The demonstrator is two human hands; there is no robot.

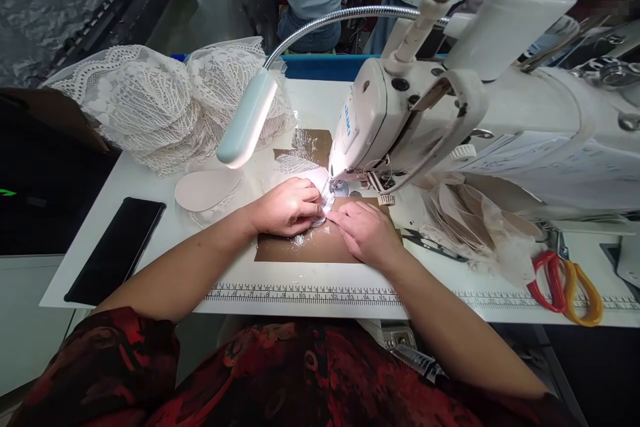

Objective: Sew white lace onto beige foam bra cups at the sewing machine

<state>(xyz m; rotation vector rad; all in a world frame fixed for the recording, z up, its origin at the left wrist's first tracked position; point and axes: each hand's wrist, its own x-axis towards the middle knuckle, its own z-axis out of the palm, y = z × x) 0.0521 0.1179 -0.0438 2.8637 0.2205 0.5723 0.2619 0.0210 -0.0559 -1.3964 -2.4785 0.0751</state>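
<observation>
A white lace piece [327,200] lies under the needle area of the sewing machine [367,113]. My left hand [293,205] is closed on the lace's left side, its fingers curled and pressed together. From the right, my right hand [365,230] pinches the lace's near edge with its fingertips, just in front of the presser foot. More of the pale fabric [300,167] spreads behind my left hand. Beneath both hands is a brown sheet [300,250] taped to the table. The hidden fingertips cover part of the lace.
Stacked lace pieces [150,100] fill the back left. A beige oval pad [207,190] and a black phone [116,250] lie left. A lamp [247,120] hangs overhead. At right are snips [435,245], layered fabric pieces [465,220] and scissors [565,287]. A ruler strip [300,295] runs along the front.
</observation>
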